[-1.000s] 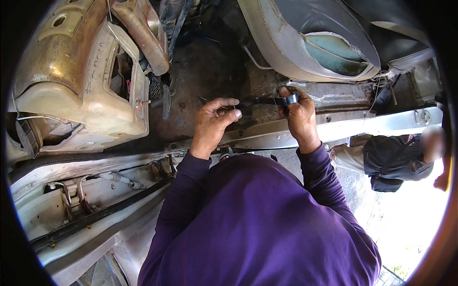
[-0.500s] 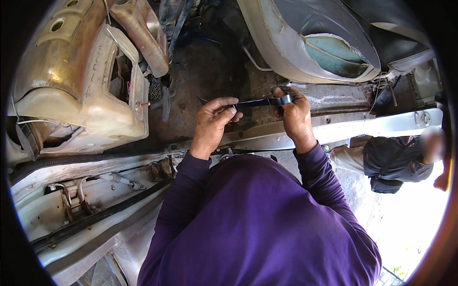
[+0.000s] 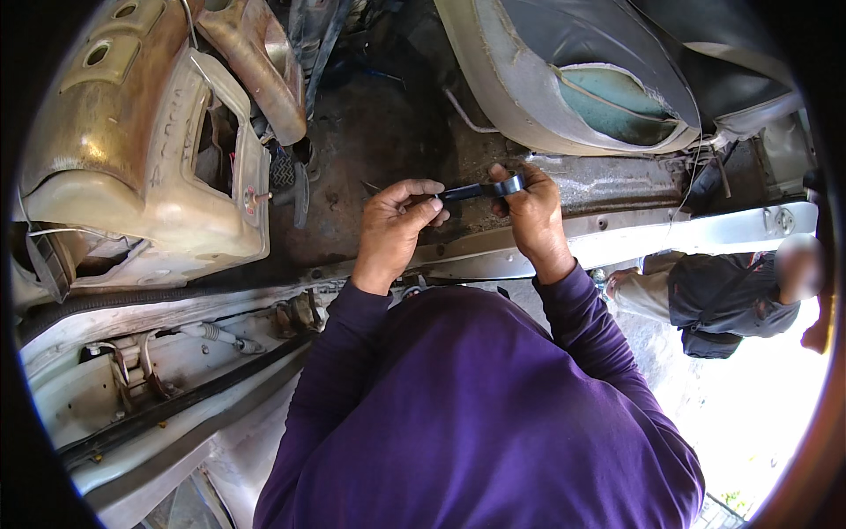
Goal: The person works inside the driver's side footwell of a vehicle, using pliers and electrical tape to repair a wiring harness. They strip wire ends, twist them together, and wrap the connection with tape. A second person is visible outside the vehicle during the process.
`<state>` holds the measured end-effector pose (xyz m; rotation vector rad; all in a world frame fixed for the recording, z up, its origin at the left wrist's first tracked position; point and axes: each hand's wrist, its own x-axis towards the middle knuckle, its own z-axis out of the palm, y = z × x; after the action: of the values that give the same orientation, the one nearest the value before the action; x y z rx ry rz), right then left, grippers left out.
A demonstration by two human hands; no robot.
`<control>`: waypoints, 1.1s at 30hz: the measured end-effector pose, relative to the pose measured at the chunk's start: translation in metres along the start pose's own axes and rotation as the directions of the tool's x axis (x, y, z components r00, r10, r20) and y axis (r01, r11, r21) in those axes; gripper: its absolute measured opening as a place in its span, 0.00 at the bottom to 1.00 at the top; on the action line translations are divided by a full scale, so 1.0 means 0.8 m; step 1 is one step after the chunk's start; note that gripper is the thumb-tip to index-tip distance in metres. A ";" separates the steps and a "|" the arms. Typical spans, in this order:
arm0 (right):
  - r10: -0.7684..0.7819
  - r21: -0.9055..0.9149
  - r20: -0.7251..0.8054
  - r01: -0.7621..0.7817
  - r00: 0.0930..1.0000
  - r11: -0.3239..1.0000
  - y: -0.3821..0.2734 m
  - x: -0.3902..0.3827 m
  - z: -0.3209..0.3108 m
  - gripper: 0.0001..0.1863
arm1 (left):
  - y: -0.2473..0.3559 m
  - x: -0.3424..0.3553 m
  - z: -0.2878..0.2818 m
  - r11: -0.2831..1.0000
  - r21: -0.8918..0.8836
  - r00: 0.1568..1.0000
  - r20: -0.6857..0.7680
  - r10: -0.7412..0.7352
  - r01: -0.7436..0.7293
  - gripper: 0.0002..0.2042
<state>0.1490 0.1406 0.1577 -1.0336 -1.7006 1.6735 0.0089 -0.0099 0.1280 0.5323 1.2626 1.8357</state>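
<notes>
Right hand (image 3: 537, 216) grips the tape roll (image 3: 510, 185), strip (image 3: 464, 191) reaching left hand (image 3: 390, 231).

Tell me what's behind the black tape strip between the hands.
Stained vehicle floor shows around the black tape strip; the patch directly behind it is covered, so unseen.

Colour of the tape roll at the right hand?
Black, slightly glossy: the tape roll at the right hand, best in the head view.

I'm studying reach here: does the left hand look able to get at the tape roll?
Probably yes: the left hand is near the black tape roll, with only the stretched strip between them. The right hand grips the roll, though, and the left seems to pinch the strip.
</notes>
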 end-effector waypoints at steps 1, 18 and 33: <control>0.011 -0.019 0.007 -0.011 1.000 1.000 -0.001 -0.002 0.003 0.17 | -0.001 0.000 0.001 0.999 0.029 1.000 0.004 0.014 -0.014 0.09; 0.034 -0.054 0.057 -0.031 0.998 0.998 -0.006 -0.005 0.017 0.12 | 0.004 -0.005 0.019 0.985 -0.168 0.999 0.014 -0.029 0.031 0.08; 0.010 -0.008 0.162 -0.009 0.987 1.000 0.000 -0.008 0.021 0.11 | -0.004 -0.008 0.022 0.970 -0.237 0.997 -0.041 -0.073 0.061 0.11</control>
<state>0.1391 0.1255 0.1572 -0.9323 -1.8066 1.8013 0.0263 -0.0045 0.1331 0.3125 1.0619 1.9190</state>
